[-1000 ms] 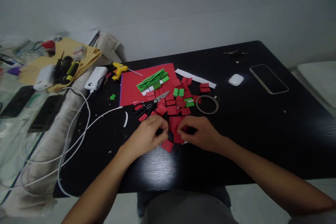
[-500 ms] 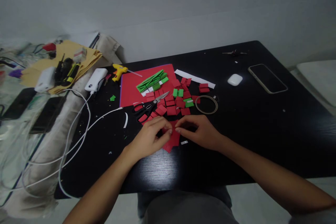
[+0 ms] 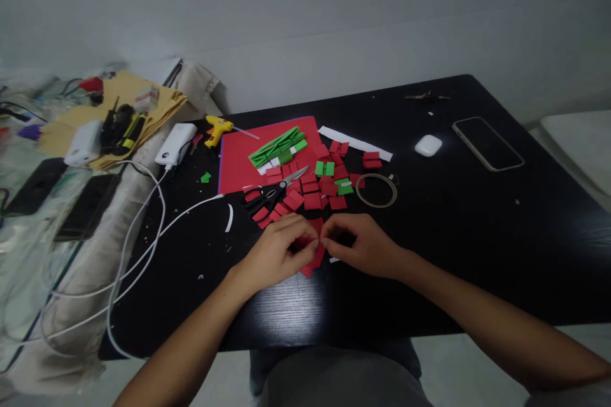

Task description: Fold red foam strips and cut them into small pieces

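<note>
My left hand [image 3: 281,249] and my right hand [image 3: 365,245] meet fingertip to fingertip near the table's front edge. Each has thumb and forefinger pinched together; whatever lies between them is too small to make out. Red paper [image 3: 317,258] shows beneath and between the hands, partly covered by them. Just beyond lie many folded red paper pieces [image 3: 312,201] and a few folded green ones [image 3: 324,168]. Black-handled scissors [image 3: 271,193] rest on the red pieces, blades partly apart. A thin ring [image 3: 377,206], like a nearly used tape roll, lies past my right hand.
Red sheets [image 3: 233,165] carry a green folded paper strip [image 3: 277,147]. Behind them sits a yellow glue gun [image 3: 219,130]. A white paper strip [image 3: 356,144], an earbud case [image 3: 428,145] and a phone [image 3: 487,144] lie rightward. White cables [image 3: 162,229] cross the left side.
My hands have drawn together, so their fingertips now touch or nearly touch; before, a small gap showed red paper between them. The things around have stayed put.
</note>
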Motion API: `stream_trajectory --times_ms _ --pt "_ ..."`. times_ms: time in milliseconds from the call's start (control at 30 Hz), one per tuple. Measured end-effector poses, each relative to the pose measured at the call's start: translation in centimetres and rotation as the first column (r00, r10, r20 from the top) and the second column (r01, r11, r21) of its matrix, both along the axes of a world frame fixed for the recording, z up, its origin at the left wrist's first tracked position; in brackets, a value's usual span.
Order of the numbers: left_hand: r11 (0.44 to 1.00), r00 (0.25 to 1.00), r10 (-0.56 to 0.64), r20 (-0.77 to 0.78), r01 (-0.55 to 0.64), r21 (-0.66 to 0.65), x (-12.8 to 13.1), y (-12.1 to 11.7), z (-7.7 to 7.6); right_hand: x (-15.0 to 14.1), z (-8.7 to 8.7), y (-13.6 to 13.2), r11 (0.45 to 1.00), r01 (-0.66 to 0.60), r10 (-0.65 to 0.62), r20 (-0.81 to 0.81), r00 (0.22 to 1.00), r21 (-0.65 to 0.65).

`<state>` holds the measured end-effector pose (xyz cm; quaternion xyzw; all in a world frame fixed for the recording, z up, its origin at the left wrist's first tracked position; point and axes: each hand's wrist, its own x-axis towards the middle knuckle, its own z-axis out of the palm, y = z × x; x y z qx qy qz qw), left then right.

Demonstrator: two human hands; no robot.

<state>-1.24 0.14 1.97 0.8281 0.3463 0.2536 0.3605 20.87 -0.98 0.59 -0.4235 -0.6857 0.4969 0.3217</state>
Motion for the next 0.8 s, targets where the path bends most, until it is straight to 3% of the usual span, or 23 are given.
stream_trajectory --times_ms 200,367,500,800 --pt "0.999 0.997 -0.008 0.083 0.012 -0.052 0.2 -0.1 -0.1 0.1 0.4 0.0 0.999 -0.046 0.046 0.004 0.999 -0.019" --pt "0.995 0.983 0.075 0.167 -0.063 -0.076 -0.6 0.4 0.2 0.9 0.1 0.9 1.0 -0.005 0.005 -0.001 1.0 0.004" --pt "0.995 0.984 0.074 0.164 -0.063 -0.074 -0.7 0.5 0.3 0.9 -0.1 1.0 0.998 0.059 -0.06 -0.063 0.996 -0.008" --pt "0.996 0.991 0.026 0.133 -0.014 -0.094 0.0 0.1 0.1 -0.2 -0.3 -0.2 1.0 -0.013 0.01 -0.13 0.991 -0.022"
